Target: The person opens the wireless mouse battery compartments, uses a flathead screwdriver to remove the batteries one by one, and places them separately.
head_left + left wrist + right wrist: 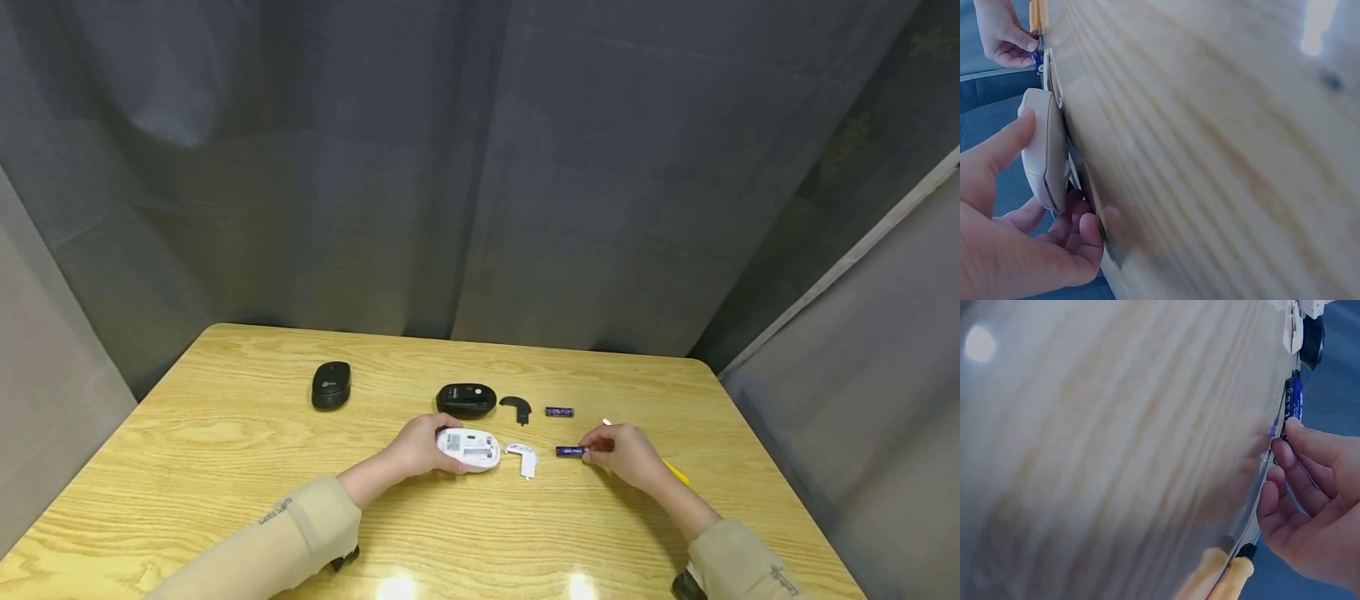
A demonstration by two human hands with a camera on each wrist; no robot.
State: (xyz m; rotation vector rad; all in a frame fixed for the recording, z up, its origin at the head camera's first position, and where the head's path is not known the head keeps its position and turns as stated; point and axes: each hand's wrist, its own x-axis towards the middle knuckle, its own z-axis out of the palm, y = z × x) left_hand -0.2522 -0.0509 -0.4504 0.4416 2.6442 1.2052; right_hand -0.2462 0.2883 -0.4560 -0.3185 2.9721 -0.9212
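My left hand (pixel 422 446) grips a white computer mouse (pixel 480 454) by its left end, thumb on the near side. The mouse lies underside up, and its battery slot is uncovered. In the left wrist view, the thumb presses the side of the white mouse (pixel 1044 150) just over the table. Off to the right, my right hand (pixel 626 454) pinches one end of a dark blue battery (pixel 570 452) between thumb and forefinger. The right wrist view shows that battery (pixel 1294 400) low against the tabletop. A white battery cover (pixel 527 458) sits between the two hands.
Behind the white mouse lies an upturned black mouse (pixel 467 401), with a black cover (pixel 517 407) and a second battery (pixel 559 412) to its right. Another black mouse (pixel 331 385) stands farther left. A yellow-handled tool (pixel 677 472) lies partly under the right hand.
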